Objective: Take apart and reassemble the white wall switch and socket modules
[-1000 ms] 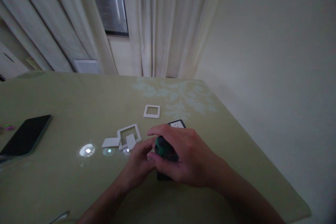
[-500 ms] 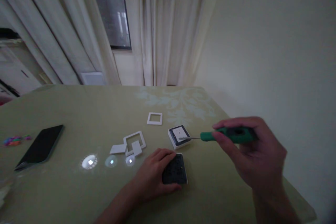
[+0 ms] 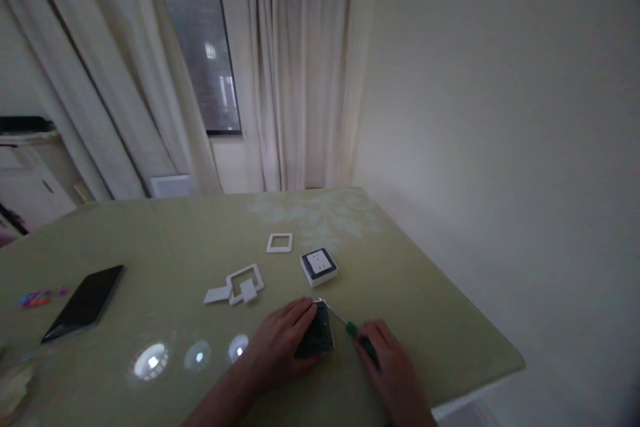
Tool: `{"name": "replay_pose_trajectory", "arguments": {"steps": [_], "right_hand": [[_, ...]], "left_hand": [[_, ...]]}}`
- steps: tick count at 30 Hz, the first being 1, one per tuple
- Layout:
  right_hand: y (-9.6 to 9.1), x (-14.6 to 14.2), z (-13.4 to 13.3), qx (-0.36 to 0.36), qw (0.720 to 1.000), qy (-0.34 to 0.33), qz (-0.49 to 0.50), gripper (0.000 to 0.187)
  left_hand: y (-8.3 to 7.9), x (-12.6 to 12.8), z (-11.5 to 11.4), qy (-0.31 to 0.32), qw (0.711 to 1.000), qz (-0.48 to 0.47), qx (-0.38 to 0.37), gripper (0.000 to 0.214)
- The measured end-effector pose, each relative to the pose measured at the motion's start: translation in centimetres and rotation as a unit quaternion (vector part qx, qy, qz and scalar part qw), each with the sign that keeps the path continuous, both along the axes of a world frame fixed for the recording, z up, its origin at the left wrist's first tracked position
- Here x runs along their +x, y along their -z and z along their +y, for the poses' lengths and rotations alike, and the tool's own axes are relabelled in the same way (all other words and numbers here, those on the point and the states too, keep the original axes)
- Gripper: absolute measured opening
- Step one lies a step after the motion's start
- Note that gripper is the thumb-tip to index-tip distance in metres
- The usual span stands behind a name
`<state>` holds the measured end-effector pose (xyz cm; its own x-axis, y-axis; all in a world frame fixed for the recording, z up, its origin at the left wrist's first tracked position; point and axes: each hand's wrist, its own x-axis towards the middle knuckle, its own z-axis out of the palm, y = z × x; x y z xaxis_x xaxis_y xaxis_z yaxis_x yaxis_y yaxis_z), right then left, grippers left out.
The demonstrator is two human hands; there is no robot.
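My left hand (image 3: 286, 340) grips a dark square switch module (image 3: 318, 333) with a pale edge, fingers over its left side, on the table. In my right hand (image 3: 387, 360) is a green-handled screwdriver (image 3: 353, 329), its shaft slanting up and left. The tip meets the far edge of the module; what exactly it touches is too small to make out. Just beyond lies a white wall socket (image 3: 319, 263) with a dark border, face up.
A white frame (image 3: 279, 243) lies farther back. Left of the hands are another white frame (image 3: 257, 273) and loose white plates (image 3: 217, 294). A black phone (image 3: 85, 300) and small colourful pieces (image 3: 35, 298) lie at far left. A wall (image 3: 475, 147) borders the right.
My right hand has come down and left, bringing the screwdriver tip from over the socket to the module's far edge. My left hand keeps its hold. The view has shifted.
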<state>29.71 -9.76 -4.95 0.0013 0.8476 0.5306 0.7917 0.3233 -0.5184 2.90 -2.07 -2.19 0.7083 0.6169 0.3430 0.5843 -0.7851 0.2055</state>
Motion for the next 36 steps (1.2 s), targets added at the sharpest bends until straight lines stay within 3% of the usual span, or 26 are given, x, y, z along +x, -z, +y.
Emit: {"name": "replay_pose_trajectory", "arguments": {"steps": [2,7,12,14,16,18,21,24,27,30,36], "right_hand": [[-1.1,-0.6,1.5,-0.075,0.997,-0.03,0.005,0.02],[-3.0,-1.2,3.7,-0.086,0.994,-0.05,0.039,0.013],[-4.1,-1.9,1.7,-0.046,0.995,-0.08,0.048,0.018],[-4.3,-2.4,0.7,-0.05,0.987,-0.152,0.035,0.023],[-4.1,-2.9,0.0,-0.08,0.969,-0.23,0.031,0.046],[-3.8,-3.4,-0.1,-0.1,0.963,-0.244,0.052,0.05],[-3.4,-4.0,0.5,-0.098,0.965,-0.218,0.106,0.035],[-3.9,-4.4,1.3,-0.097,0.958,-0.233,0.139,0.036],[-4.6,-4.5,2.1,-0.115,0.956,-0.22,0.155,0.032],[-5.4,-4.6,3.2,-0.124,0.958,-0.2,0.161,0.029],[-7.5,-4.6,7.1,-0.16,0.953,-0.205,0.153,0.031]], "left_hand": [[0.8,-0.3,-1.1,-0.015,0.999,-0.029,0.007,0.08],[1.8,-1.0,-4.2,-0.053,0.995,-0.085,0.006,0.064],[1.7,-1.4,-5.4,-0.02,0.994,-0.108,0.001,0.064],[1.9,-1.4,-5.2,-0.009,0.994,-0.111,0.002,0.066],[2.3,-1.3,-4.7,-0.011,0.993,-0.114,0.004,0.056],[2.4,-1.2,-4.1,-0.021,0.993,-0.116,0.004,0.043],[1.5,-1.0,-3.4,-0.02,0.993,-0.117,-0.024,0.031],[-0.7,-0.8,-3.1,-0.039,0.983,-0.144,-0.105,0.027],[-3.1,-0.5,-2.9,-0.041,0.955,-0.192,-0.221,0.032],[-4.6,-0.3,-2.3,-0.035,0.898,-0.289,-0.331,0.034],[-4.2,-0.2,0.1,-0.073,0.805,-0.425,-0.408,0.044]]}}
